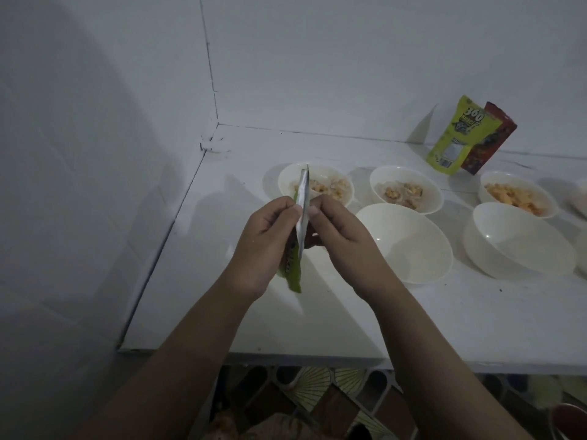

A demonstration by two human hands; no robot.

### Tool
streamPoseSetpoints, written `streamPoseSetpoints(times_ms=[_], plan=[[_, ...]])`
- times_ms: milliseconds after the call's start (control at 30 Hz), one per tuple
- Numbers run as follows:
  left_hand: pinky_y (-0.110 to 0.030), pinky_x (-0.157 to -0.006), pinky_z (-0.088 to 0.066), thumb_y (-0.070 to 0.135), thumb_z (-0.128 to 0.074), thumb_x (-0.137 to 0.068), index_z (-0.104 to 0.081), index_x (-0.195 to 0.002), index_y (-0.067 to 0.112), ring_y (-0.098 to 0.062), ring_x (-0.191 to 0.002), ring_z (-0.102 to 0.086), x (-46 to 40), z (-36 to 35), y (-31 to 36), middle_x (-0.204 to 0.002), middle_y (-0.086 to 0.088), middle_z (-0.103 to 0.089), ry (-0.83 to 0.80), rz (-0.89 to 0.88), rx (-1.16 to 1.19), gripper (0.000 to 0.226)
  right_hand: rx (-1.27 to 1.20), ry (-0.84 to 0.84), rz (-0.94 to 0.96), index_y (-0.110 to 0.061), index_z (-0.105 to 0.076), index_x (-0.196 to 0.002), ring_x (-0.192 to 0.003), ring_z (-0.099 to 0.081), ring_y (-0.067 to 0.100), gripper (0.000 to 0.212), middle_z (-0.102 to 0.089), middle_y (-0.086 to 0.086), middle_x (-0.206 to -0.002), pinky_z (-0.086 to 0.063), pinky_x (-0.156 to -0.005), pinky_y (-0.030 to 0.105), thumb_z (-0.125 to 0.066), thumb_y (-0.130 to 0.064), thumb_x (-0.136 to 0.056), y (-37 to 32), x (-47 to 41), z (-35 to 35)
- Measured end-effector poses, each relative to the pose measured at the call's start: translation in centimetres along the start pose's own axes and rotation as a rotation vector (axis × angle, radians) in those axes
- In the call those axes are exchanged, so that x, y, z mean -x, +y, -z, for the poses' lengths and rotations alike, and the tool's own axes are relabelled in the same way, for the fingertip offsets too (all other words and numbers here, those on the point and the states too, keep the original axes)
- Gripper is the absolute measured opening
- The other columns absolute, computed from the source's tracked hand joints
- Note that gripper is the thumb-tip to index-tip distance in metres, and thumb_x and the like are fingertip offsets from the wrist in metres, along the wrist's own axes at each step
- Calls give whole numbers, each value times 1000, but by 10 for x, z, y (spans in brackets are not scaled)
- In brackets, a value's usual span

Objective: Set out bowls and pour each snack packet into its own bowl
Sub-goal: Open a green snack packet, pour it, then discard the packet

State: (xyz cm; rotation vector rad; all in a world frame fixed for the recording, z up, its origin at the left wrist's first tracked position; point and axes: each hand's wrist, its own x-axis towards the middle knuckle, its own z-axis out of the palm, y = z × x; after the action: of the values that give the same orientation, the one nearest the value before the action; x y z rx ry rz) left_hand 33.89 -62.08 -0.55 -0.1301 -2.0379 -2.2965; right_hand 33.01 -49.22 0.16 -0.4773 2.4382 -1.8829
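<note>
Both hands are raised over the white worktop (222,300), holding one green snack packet (300,223) between them. The left hand (263,242) pinches the packet's left face, thumb and fingers (287,206) curled against it. The right hand (340,239) pinches the right face, its fingers (320,206) pressed to the silver inner side. The packet is seen edge-on, upper end tilted away from the person, lower green corner hanging below the left palm. Whether the packet still holds anything cannot be told.

Containers, placed relative to the fingers:
- Directly beyond the fingers, partly hidden by the packet's upper end: a white bowl (336,182) holding pale and orange snack pieces.
- Beyond and to the right: a second white bowl (406,188) holding a small heap of brownish pieces.
- Just right of the right hand: a larger white bowl (409,249), nothing visible inside.
- Further right, near row: another white bowl (521,249), nothing visible inside.
- Further right, far row: a white bowl (521,195) holding orange pieces.
- At the right edge of view: parts of further bowls, contents unclear.

Well beyond and to the right of the fingers, a yellow-green packet (454,138) stands leaning against the wall, with a red packet (494,138) just behind it, touching. Whether these two are opened cannot be told
</note>
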Motion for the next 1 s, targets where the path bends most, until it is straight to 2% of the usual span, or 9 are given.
streamPoseSetpoints(times_ms=[100, 267, 467, 600, 667, 767, 900, 967, 1000], plan=[[-29, -66, -42, 18, -47, -98, -54, -75, 8, -13, -65, -48, -3, 3, -3, -66, 0, -50, -26, 14, 2, 26, 16, -33, 2, -2, -51, -93, -78, -59, 24, 21, -57, 8, -83, -52, -84, 50, -42, -18, -104, 0, 1, 1], [-23, -66, -51, 15, -44, -101, -65, -81, 16, -11, -70, -59, 0, -3, -2, -71, 2, -63, -40, 47, 82, 29, 33, -33, 22, 0, -47, -99, -83, -52, 29, 25, -51, 23, -93, -48, -82, 44, -35, -21, -106, 3, 6, -2], [-45, -87, -51, 19, -46, -101, -68, -82, 22, -15, -77, -62, 2, -7, -4, -78, 2, -65, -70, 63, 62, 29, -12, 9, -16, 5, -46, -98, -78, -49, 12, 26, -50, 20, -89, -47, -71, 23, -34, -16, -106, 4, 10, -1], [-55, -95, -47, 24, -50, -99, -70, -85, 24, -19, -84, -60, 4, -10, -6, -83, -3, -66, -59, 76, 69, 24, -8, 35, -53, 2, -42, -89, -74, -45, 13, 22, -44, 10, -81, -45, -71, 30, -37, -13, -103, 5, 11, 2], [-53, -92, -48, 28, -51, -95, -71, -85, 26, -21, -85, -57, 5, -12, -9, -85, -6, -63, -50, 80, 72, 22, 39, 45, -36, 2, -41, -87, -71, -41, 13, 20, -42, 13, -78, -41, -67, 31, -39, -11, -101, 5, 12, 5], [-38, -78, -45, 19, -47, -100, -69, -77, 26, -13, -75, -56, 6, -16, -12, -75, 1, -61, -28, 76, 86, 33, 134, 49, -6, 2, -43, -82, -67, -39, 14, 18, -43, 16, -75, -36, -62, 31, -43, -9, -97, 3, 12, 8], [-31, -72, -45, 13, -41, -102, -69, -69, 26, -11, -72, -59, 5, -16, -10, -72, 3, -63, 18, 74, 146, 44, 253, 122, -11, -8, -35, -69, -55, -30, 5, 25, -36, -2, -61, -27, -51, 18, -46, -6, -92, 3, 10, 12], [-33, -75, -47, 14, -41, -102, -69, -71, 26, -14, -75, -60, 3, -15, -9, -74, 1, -64, 3, 52, 152, 44, 252, 148, -14, -9, -35, -68, -53, -35, 9, 25, -39, -1, -59, -39, -49, 22, -46, -8, -91, 2, 10, 13], [-33, -75, -47, 16, -42, -102, -68, -73, 25, -16, -76, -59, 2, -15, -8, -76, -1, -64, -12, 39, 140, 40, 261, 154, 2, -5, -38, -70, -55, -43, 16, 21, -45, 5, -61, -49, -53, 35, -46, -11, -89, 1, 9, 13]])
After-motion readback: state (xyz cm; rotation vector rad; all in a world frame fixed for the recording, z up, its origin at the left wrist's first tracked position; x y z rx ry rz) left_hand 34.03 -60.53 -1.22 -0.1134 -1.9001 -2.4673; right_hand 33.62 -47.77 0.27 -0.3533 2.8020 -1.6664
